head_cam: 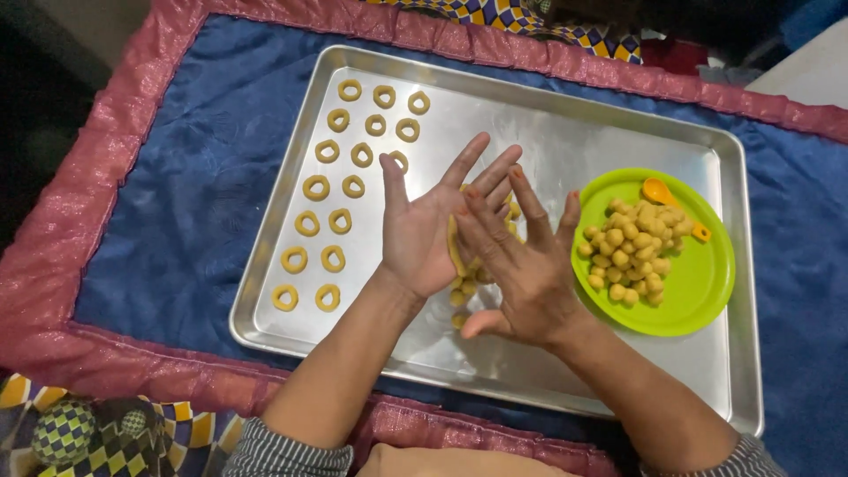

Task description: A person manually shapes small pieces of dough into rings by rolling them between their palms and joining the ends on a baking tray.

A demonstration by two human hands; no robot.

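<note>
Above the middle of the shiny rectangular metal baking tray, the flat left hand and right hand press a yellow dough strip between open palms, apparently rolling it thin like the dough rings on the tray's left.

A blue cloth with a pink shiny border covers the surface, a checkered fabric in yellow, purple and white lies at the near left corner, and more of it shows at the far edge.
</note>
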